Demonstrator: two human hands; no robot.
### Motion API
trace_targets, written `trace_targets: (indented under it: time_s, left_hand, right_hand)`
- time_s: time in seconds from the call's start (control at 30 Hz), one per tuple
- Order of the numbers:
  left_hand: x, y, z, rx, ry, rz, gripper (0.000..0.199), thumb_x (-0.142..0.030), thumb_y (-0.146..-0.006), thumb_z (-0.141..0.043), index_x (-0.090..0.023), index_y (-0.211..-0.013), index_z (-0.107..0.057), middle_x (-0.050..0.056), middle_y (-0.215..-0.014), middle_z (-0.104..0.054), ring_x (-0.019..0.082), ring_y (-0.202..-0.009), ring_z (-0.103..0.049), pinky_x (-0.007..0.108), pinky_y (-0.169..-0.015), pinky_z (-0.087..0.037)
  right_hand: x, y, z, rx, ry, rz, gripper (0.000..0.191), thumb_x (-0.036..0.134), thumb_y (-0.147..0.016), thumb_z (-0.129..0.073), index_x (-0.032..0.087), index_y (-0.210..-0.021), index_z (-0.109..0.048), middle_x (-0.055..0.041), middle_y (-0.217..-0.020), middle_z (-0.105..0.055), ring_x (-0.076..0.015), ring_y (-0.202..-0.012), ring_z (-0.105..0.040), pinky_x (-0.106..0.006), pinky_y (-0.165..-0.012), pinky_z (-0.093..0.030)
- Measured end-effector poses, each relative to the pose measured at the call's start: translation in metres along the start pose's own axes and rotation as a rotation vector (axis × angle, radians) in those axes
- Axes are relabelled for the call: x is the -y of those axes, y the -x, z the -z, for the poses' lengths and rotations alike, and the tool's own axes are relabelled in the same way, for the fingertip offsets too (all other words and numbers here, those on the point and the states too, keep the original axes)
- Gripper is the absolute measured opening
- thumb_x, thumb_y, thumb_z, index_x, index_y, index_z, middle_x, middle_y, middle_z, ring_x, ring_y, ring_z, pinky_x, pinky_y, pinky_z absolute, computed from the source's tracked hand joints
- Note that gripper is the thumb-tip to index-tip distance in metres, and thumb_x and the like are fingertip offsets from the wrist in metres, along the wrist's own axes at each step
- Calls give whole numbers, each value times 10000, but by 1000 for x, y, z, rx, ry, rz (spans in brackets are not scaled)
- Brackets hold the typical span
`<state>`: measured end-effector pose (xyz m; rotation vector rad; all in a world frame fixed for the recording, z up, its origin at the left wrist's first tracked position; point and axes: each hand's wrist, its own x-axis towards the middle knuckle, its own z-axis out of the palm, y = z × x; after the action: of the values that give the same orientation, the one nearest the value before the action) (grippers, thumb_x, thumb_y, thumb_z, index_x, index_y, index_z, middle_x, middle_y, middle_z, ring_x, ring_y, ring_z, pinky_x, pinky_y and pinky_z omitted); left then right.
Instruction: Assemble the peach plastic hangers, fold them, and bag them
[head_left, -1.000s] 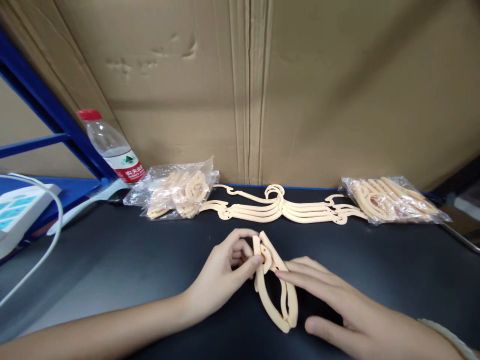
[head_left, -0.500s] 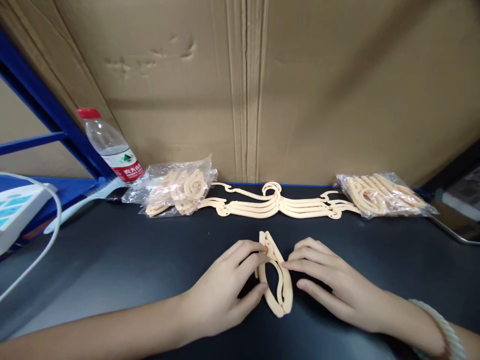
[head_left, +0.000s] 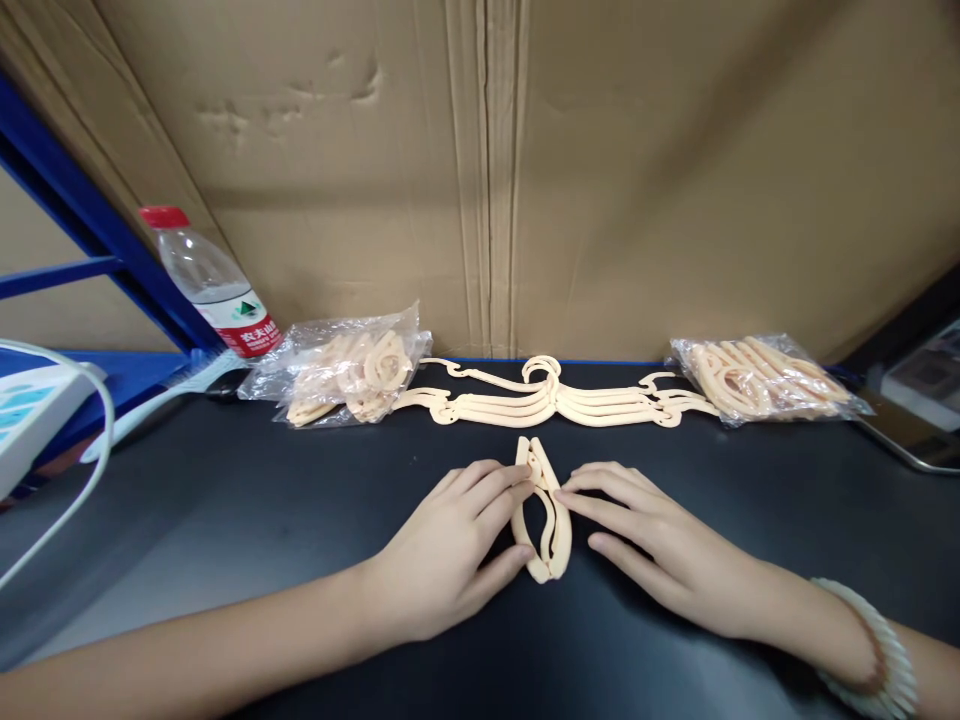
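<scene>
A cream folding clothes hanger (head_left: pixel 562 533), folded up, lies on the dark tabletop in front of me. My left hand (head_left: pixel 469 535) grips its left side, with fingers near the top joint and the thumb lower on the edge. My right hand (head_left: pixel 649 540) is on the other side, fingers stretched out and fingertips touching the hanger's right arm. The right thumb stands apart from it. Beyond the hands, several unfolded hangers of the same kind (head_left: pixel 499 408) lie nested in a row.
At the back left is a clear bag of folded hangers (head_left: pixel 341 370), beside a red-capped water bottle (head_left: pixel 217 285). Another bagged bundle (head_left: pixel 765 380) lies at the back right. A white cable (head_left: pixel 111 430) curves at the left edge. A cardboard wall (head_left: pixel 637 200) rises behind the table (head_left: pixel 300 500).
The folded hanger and both hands appear slightly higher in view, the hanger having slid a little away from me. Both hands keep about the same hold and touch.
</scene>
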<state>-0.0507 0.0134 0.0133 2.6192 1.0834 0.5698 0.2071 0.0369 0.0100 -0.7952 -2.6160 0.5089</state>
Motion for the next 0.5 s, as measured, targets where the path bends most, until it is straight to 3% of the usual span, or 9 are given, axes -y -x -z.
trace_targets:
  time_s: [0.3,0.5]
  left_hand:
    - [0,1,2,-4,6,-4,498,-367,-898,-576,-170,-1345,-482,153,-1384,-520,319,-1249,-469,487,-1024,-411]
    - [1,1,-1,0,-26,-32,504,-365,-907,-559,-163,-1359,-463,175,-1405,-491,320,-1273,-460,495,-1042,-392]
  right_hand:
    - [4,0,4,43,8,5,446,246,-1005,-406,273,-1450,-390,-101,-1309,-522,-245,-1273,-423,-462,-1050,-397]
    - [0,-6,7,-13,34,37,375,256,-995,-429,249,-1364,-496,-106,-1310,-525,-245,-1243,-459,-463,-1047,-404]
